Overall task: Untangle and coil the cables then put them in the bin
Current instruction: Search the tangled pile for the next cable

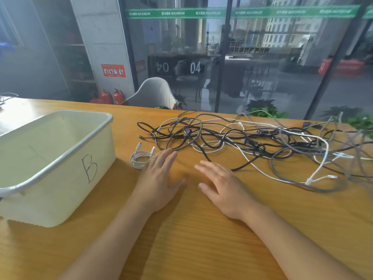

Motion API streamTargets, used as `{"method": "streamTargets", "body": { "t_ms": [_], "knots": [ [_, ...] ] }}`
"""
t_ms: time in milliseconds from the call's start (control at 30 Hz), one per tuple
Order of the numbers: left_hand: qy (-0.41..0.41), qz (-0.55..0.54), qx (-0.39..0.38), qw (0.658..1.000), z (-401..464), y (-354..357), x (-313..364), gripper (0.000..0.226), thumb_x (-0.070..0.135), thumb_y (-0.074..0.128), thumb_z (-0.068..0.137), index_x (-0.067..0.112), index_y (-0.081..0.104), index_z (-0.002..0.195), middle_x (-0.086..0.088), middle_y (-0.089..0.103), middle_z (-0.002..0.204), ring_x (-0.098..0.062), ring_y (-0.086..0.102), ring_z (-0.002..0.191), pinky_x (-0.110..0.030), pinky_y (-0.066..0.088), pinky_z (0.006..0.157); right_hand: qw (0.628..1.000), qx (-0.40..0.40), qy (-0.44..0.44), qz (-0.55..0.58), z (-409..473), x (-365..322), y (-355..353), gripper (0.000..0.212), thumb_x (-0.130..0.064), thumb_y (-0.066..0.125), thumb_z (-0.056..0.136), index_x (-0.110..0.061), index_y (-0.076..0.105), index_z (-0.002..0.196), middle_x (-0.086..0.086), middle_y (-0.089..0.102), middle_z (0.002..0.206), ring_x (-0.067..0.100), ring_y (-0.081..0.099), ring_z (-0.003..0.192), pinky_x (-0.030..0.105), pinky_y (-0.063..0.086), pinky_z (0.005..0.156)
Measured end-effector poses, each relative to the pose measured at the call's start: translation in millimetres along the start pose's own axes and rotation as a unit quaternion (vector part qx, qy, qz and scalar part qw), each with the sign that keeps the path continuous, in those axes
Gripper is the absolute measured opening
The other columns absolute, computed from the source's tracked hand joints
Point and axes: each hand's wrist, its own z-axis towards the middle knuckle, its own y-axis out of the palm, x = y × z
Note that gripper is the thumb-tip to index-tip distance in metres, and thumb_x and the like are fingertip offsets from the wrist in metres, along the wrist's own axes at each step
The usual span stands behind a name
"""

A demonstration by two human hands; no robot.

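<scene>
Presently, at the left, the white bin [56, 166], marked with a handwritten "B", is seen standing on the wooden surface [201, 239] with nothing visible inside it. Just right of it a small coiled white cable [141, 157] lies beside the fingertips of the left hand [157, 178], which is spread flat with straight fingers and holds nothing. The right hand [222, 188] is likewise laid flat and empty, near the tangle. Further right, the tangled cables [252, 144], black, white and grey braided, are spread loosely across the surface.

The sorting appears barely begun. One cable is best chosen by a free plug end at the edge of the tangle and drawn out slowly, the rest being pinned with the other hand, so that no knot is tightened; it can then be wound into loops before being dropped in the bin.

Beyond the surface, a pale chair [153, 93], red fire extinguishers [113, 97] and glass walls marked "04" are seen.
</scene>
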Motion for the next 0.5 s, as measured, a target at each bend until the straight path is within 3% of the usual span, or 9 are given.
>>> {"method": "streamTargets", "body": {
  "t_ms": [167, 300, 400, 500],
  "knots": [
    [0.043, 0.021, -0.023, 0.999, 7.1, 11.3, 38.2, 0.08, 0.063, 0.058, 0.095, 0.025, 0.031, 0.161, 0.004, 0.028, 0.168, -0.019, 0.024, 0.155, -0.039, 0.022, 0.125, 0.997, 0.05, 0.048, -0.046, -40.5, 50.5, -28.9, 0.048, -0.041, 0.052, 0.105, -0.038, 0.046, 0.153, -0.012, 0.036, 0.163, 0.008, 0.026, 0.153, 0.039, 0.022, 0.126],
    [0.084, 0.022, -0.03, 0.996, 13.6, 23.9, 72.5, 0.079, 0.064, 0.054, 0.096, 0.026, 0.03, 0.161, 0.004, 0.028, 0.168, -0.018, 0.022, 0.156, -0.037, 0.019, 0.125, 0.986, 0.062, 0.131, -0.088, -68.9, 77.3, -44.6, 0.051, -0.047, 0.047, 0.106, -0.039, 0.041, 0.156, -0.009, 0.029, 0.168, 0.013, 0.019, 0.157, 0.042, 0.016, 0.129],
    [0.106, 0.009, -0.035, 0.994, 18.1, 36.9, 97.6, 0.078, 0.064, 0.054, 0.096, 0.024, 0.034, 0.159, 0.002, 0.033, 0.166, -0.02, 0.027, 0.154, -0.04, 0.025, 0.125, 0.974, 0.049, 0.198, -0.095, -86.8, 84.3, -49.9, 0.053, -0.051, 0.04, 0.107, -0.039, 0.037, 0.158, -0.006, 0.026, 0.17, 0.015, 0.017, 0.158, 0.038, 0.01, 0.129],
    [0.132, -0.011, -0.04, 0.99, 20.9, 47.4, 125.1, 0.075, 0.059, 0.056, 0.096, 0.023, 0.036, 0.159, 0.003, 0.034, 0.165, -0.018, 0.028, 0.153, -0.038, 0.025, 0.124, 0.985, 0.064, 0.143, -0.069, -99.8, 83.4, -52.0, 0.045, -0.037, 0.051, 0.107, -0.035, 0.048, 0.152, -0.01, 0.044, 0.16, 0.012, 0.031, 0.152, 0.026, 0.015, 0.124]
  ]
}}
